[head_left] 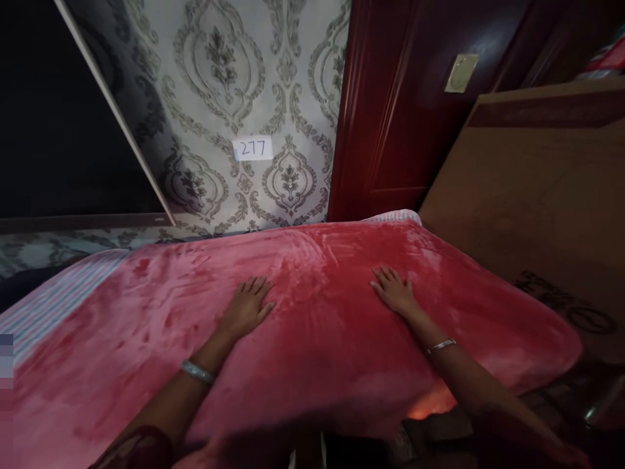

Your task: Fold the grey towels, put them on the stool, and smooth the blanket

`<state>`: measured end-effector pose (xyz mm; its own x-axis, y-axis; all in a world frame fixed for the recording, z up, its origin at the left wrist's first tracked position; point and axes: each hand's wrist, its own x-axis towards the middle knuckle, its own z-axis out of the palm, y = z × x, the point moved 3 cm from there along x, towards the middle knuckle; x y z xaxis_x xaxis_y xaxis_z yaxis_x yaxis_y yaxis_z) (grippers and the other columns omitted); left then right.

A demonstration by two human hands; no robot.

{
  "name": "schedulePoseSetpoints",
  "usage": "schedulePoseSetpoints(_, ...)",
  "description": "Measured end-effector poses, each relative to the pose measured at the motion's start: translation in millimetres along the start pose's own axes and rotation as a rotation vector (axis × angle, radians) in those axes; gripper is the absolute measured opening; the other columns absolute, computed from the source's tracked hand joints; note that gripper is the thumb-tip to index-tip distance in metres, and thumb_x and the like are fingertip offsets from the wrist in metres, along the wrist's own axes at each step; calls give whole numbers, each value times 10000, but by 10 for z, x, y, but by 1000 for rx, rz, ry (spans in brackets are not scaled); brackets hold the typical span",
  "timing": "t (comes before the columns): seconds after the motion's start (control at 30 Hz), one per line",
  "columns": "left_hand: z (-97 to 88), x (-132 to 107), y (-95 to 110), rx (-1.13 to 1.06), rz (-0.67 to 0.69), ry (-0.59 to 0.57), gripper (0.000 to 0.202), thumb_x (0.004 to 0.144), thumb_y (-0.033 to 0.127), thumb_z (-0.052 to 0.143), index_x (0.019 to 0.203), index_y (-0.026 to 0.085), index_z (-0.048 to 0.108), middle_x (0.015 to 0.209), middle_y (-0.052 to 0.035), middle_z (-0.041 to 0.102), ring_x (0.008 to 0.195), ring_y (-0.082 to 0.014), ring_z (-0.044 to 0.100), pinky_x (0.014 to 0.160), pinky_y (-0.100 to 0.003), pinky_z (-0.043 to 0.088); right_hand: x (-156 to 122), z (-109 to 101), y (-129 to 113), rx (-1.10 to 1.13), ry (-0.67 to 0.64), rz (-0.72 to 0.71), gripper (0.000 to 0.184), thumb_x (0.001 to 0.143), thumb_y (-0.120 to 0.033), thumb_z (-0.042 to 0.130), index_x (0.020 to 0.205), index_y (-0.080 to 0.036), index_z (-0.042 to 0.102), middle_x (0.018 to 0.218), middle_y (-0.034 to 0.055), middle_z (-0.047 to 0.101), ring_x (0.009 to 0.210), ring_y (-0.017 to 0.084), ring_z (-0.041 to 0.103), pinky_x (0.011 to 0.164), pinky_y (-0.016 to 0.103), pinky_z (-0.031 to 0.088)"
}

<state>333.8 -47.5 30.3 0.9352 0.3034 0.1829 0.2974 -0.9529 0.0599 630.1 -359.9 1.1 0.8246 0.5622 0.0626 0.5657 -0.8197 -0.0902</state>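
A plush red blanket [317,312] is spread over a bed. My left hand [249,303] lies flat on it left of centre, fingers spread and open. My right hand [393,290] rests flat on the blanket to the right, fingers stretched out toward the far edge. Each wrist wears a silver bangle. Neither hand holds anything.
A striped sheet [53,303] shows under the blanket at the left and at the far edge. Patterned wallpaper with a paper label "277" [252,148] stands behind. A dark red wooden door [390,117] is at the back right, and a brown cardboard box [537,195] stands on the right.
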Motion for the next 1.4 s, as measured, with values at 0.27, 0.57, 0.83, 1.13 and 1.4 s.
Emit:
schedulePoseSetpoints(0.27,137,-13,-140,-9,70,112,570,979,512,458,1477,252,552,1552,-120,498,1450,-355,431,1179,-571,365,939,-191,-595,127,147,-130,581,1036,-384,336,1580,-187,382,1610,133,394,1489,260,337,1210,462,277)
schedulePoseSetpoints(0.57,258,-96,-263,22,134,216,669,938,522,524,1576,431,344,1577,-23,458,1422,-332,484,1141,-576,439,2196,-24,-1127,110,-33,-130,656,1022,-638,286,1606,-341,330,1689,98,217,1536,377,180,1188,659,174)
schedulePoseSetpoints(0.83,224,-83,-260,58,183,272,791,903,535,544,1603,488,179,1562,21,468,1359,-348,548,1024,-592,539,2383,64,-1082,86,27,-118,627,1010,-656,341,1563,-370,416,1624,115,332,1494,376,265,1177,641,193)
schedulePoseSetpoints(1.13,256,-67,-309,49,183,296,794,879,529,514,1598,503,179,1547,26,483,1334,-345,570,1021,-601,530,2358,-31,-1074,156,70,-116,557,1037,-561,344,1529,-336,475,1594,95,399,1452,337,338,1187,580,231)
schedulePoseSetpoints(1.4,380,-72,-419,99,236,354,763,901,557,484,1612,429,239,1558,0,489,1360,-332,549,1066,-547,500,2474,-67,-628,113,-12,178,663,1043,-540,250,1639,-250,240,1702,111,167,1545,352,160,1210,629,150)
